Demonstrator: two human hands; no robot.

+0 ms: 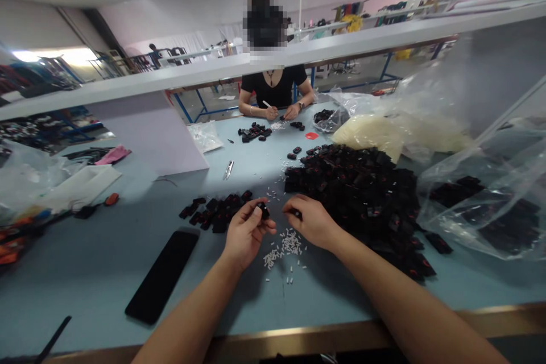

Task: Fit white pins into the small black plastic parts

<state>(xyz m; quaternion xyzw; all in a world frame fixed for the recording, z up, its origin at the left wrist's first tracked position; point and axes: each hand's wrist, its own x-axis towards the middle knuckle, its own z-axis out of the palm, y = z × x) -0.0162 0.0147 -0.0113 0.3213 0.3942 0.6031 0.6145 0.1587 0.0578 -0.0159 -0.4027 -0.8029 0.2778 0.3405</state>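
My left hand (249, 230) pinches a small black plastic piece (263, 210) between thumb and fingers, above the table. Just to its right hovers my right hand (309, 219), fingers curled together in a pinch; whatever sits at its fingertips is too small to make out. Below and between both hands lies a scatter of tiny white pegs (290, 243) on the blue-grey tabletop (239, 307). A large heap of black pieces with red marks (354, 182) spreads beyond my right hand. Left of my left hand is a smaller group of similar black pieces (219, 210).
A black phone (162, 276) lies at the front left. Thread snips (229, 169) rest farther back. Clear plastic bags (482, 205) crowd the right side. Across the table a person in a black top (273, 91) handles similar pieces. A white shelf (205, 82) spans above.
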